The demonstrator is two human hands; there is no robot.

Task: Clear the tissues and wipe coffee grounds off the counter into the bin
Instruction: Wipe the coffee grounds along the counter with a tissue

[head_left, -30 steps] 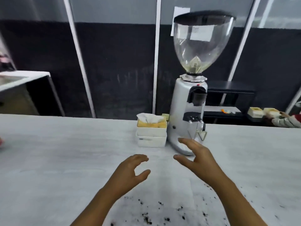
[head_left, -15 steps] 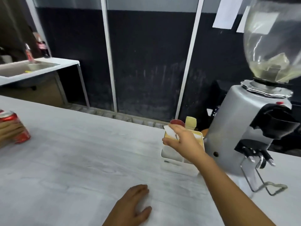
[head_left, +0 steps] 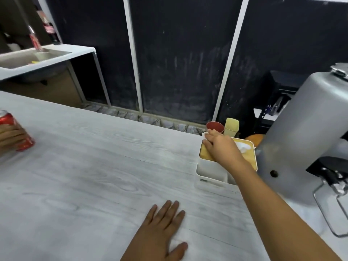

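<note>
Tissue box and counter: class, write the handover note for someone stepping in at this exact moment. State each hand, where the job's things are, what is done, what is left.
Right hand: over the tissue box, pinching a white tissue at its far corner.
Left hand: flat, fingers straight, resting on the counter.
Another tissue pokes from the box top, beside the grinder.
Done: nothing visibly cleared.
Left: pull the tissue free, wipe the grounds into the bin; neither grounds nor bin are in view.

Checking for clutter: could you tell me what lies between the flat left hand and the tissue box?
Only bare counter lies between the left hand and the tissue box, per the head view.
</note>
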